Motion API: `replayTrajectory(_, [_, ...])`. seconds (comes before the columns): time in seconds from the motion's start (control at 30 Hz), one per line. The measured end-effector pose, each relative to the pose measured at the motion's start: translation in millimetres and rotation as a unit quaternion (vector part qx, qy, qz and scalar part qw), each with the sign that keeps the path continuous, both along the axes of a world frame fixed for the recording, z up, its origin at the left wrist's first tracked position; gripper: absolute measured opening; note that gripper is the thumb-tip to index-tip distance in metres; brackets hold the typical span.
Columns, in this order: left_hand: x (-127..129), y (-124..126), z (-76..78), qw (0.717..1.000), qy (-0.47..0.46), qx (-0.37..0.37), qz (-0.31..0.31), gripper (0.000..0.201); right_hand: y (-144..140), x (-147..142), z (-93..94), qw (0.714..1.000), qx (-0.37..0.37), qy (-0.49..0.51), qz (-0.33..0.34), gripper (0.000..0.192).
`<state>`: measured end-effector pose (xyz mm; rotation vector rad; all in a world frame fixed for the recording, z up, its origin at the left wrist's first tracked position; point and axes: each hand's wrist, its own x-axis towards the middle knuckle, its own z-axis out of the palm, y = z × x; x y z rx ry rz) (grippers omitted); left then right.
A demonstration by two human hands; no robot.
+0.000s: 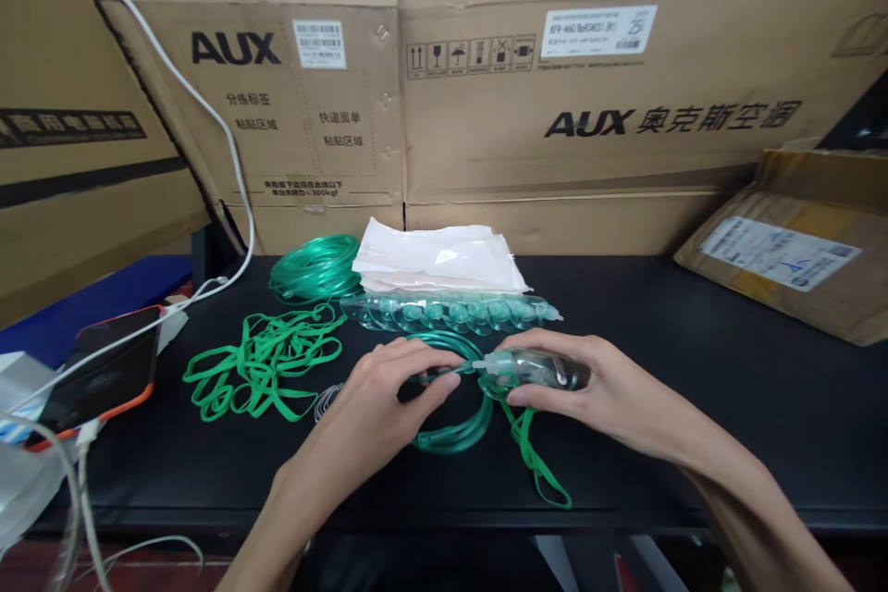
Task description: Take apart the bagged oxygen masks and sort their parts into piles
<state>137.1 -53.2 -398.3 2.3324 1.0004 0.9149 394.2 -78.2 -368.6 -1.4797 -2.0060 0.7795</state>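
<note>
My right hand (pixel 583 375) grips a clear, green-tinted oxygen mask (pixel 537 370), its pale connector pointing left. From the mask a green elastic strap (pixel 533 453) hangs down onto the black table. With thumb and fingers pinched, my left hand (pixel 388 393) holds an end of green tubing right at the connector's tip; whether the two are joined I cannot tell. The tubing's coil (pixel 454 439) lies under both hands, partly covered by them. Just behind is a nested row of green-tinted masks (pixel 450 313).
Loose green straps (pixel 267 361) and coiled green tubing (pixel 312 266) lie left. White packets (pixel 440 259) are stacked behind the masks. A phone (pixel 104 361) and white cables (pixel 232 148) are at far left. Cardboard boxes (pixel 472 148) wall the back; a taped box (pixel 783 240) stands right.
</note>
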Motion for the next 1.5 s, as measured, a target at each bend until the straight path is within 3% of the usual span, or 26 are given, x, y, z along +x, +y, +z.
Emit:
replayTrajectory(0.33, [-5.7,5.3,-11.1,1.000,-0.001,-0.001,-0.012,0.017,-3.2,0.2,-1.2,0.996,-0.070,0.055,0.009,0.040])
replayTrajectory(0.6, [-5.9,4.7,-10.2,0.998,-0.024,-0.038,-0.032,0.015,-0.5,-5.1,-1.2,0.979,-0.137,0.139,0.064,0.035])
replayTrajectory(0.77, [-5.7,3.7,-10.8,0.999,-0.018,-0.033,-0.017,0.015,-1.1,-5.7,-2.7,0.985,-0.128,0.104,0.046,0.038])
replayTrajectory(0.97, [-1.7,2.2,-10.6,0.999,-0.010,0.007,-0.037,0.013,-4.7,-5.8,-2.7,0.992,-0.110,0.047,0.029,0.036])
replayTrajectory(1.3, [3.1,2.5,-13.6,0.990,-0.023,0.135,-0.026,0.009,-5.1,-9.2,-2.4,0.989,-0.119,0.082,0.037,0.029])
replayTrajectory(1.5, [7.4,-2.2,-17.7,0.989,-0.024,0.145,-0.016,0.012,-4.3,-10.3,-6.0,0.985,-0.137,0.096,0.035,0.035])
